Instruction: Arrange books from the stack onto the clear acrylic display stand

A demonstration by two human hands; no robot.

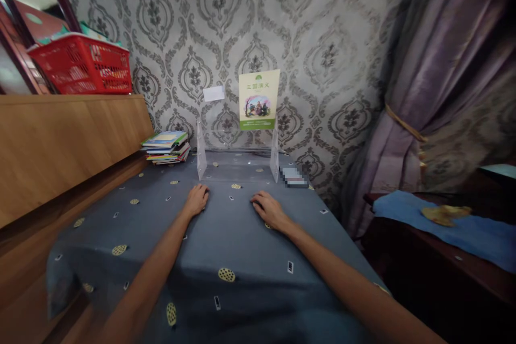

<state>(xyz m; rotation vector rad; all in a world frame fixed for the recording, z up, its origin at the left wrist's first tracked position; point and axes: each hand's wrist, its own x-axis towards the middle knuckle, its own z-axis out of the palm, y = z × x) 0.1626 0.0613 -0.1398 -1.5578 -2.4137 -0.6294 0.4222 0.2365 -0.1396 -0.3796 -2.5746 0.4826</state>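
Note:
My left hand (197,200) rests on the dark blue patterned tablecloth (205,250), its fingers loosely bent and holding nothing. To the right, my right hand (269,209) also lies on the cloth, palm down, with nothing in it. Just beyond both hands stands a clear plastic rack (202,158) with upright side panels. Above its right part is a pale yellow and green book cover (258,101) with a picture and Chinese characters. A small white label (213,93) shows to its left. What supports these two is unclear.
A stack of books (167,148) lies at the table's back left. Beside the rack's right side is a pixelated flat object (295,177). A red basket (91,64) tops the wooden cabinet (72,145) at left. At right are a purple curtain (411,97) and a blue cloth (403,209).

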